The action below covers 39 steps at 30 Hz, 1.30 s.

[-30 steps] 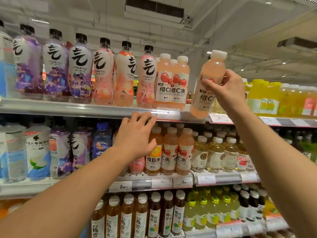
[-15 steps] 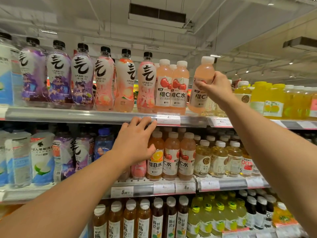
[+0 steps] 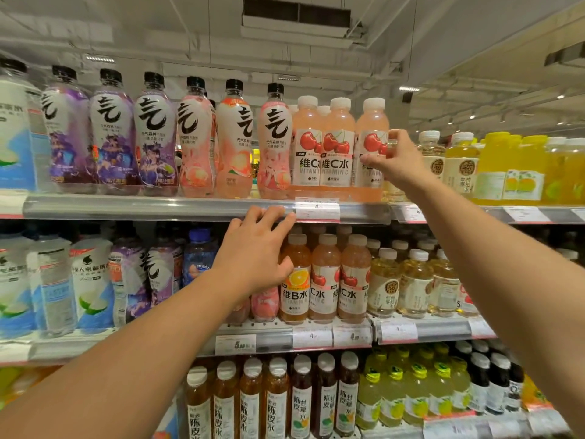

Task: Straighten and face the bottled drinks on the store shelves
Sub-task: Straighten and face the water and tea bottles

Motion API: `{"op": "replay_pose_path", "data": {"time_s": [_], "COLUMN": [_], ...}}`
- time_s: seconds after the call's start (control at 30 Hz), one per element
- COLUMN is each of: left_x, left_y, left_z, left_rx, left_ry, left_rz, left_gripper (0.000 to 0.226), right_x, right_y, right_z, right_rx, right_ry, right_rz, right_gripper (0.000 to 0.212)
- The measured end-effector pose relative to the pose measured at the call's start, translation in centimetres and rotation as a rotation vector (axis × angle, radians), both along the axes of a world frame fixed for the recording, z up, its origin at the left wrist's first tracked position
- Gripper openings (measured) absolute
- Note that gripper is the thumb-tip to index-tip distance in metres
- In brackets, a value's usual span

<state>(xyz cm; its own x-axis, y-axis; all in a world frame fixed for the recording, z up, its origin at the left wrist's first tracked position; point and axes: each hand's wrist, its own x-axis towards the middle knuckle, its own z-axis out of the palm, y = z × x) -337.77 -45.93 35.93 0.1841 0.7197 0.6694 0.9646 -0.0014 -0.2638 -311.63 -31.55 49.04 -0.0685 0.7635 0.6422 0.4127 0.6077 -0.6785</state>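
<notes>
A pink cherry vitamin C bottle (image 3: 370, 128) with a white cap stands upright at the front of the top shelf (image 3: 158, 206), beside two matching bottles (image 3: 323, 147). My right hand (image 3: 394, 161) grips its label from the right, fingers curled round it. My left hand (image 3: 258, 251) rests with relaxed fingers on the top shelf's front rail, in front of the middle shelf's bottles. Black-capped purple and pink soda bottles (image 3: 152, 131) line the top shelf to the left, labels forward.
Yellow juice and pale tea bottles (image 3: 493, 166) fill the top shelf at right. The middle shelf (image 3: 424, 329) holds orange, cherry and tea bottles; the bottom row holds brown and green drinks (image 3: 300, 397). Price tags (image 3: 316, 210) run along the rails.
My right hand brought the cherry bottle down from a tilted, raised position and stood it upright next to the two matching bottles. My left hand stayed on the shelf rail.
</notes>
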Motion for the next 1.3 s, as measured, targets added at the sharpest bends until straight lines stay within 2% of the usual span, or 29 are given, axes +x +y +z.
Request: {"op": "replay_pose_path", "data": {"time_s": [0.13,0.2,0.27,0.53,0.77,0.87,0.93,1.0,1.1,1.2,1.3], "left_x": [-0.1,0.0,0.2,0.8,1.7,1.7,1.7,1.9,2.6,2.8,2.2], "left_y": [0.1,0.1,0.2,-0.2,-1.0,-1.6,-2.9,-5.0,-9.1,-12.9,-16.1], "left_z": [0.0,-0.1,-0.2,0.0,1.1,2.4,2.6,1.6,-1.8,-5.2,-8.3], "left_rx": [0.005,0.001,0.0,-0.039,-0.13,-0.247,-0.262,-0.211,-0.205,-0.293,-0.421], "left_ry": [0.004,0.001,0.002,-0.026,-0.075,-0.185,-0.303,-0.368,-0.448,-0.561,-0.638], "left_rz": [0.002,0.01,0.019,0.054,0.074,0.037,-0.059,-0.134,-0.177,-0.179,-0.135], "left_gripper": [0.079,0.08,0.08,0.081,0.079,0.073,0.063,0.052,0.037,0.033,0.034], "right_x": [0.1,0.2,0.2,0.1,-0.7,-0.5,-0.4,-0.2,0.0,-0.3,-1.1], "right_y": [-0.7,-0.7,-0.8,-0.8,-0.5,-1.8,-3.6,-5.8,-9.1,-13.1,-16.5], "right_z": [-2.3,-3.5,-4.0,-4.4,-5.7,-6.6,-7.4,-8.5,-10.8,-13.6,-16.9], "right_rx": [0.136,0.132,0.121,0.119,0.095,0.086,0.146,0.205,0.251,0.144,0.045], "right_ry": [-0.142,-0.199,-0.177,-0.124,-0.136,-0.213,-0.255,-0.275,-0.327,-0.352,-0.432], "right_rz": [-0.231,-0.245,-0.22,-0.2,-0.235,-0.274,-0.272,-0.229,-0.103,0.129,0.355], "right_gripper": [0.062,0.046,0.037,0.04,0.034,0.032,0.04,0.048,0.046,0.035,0.034]}}
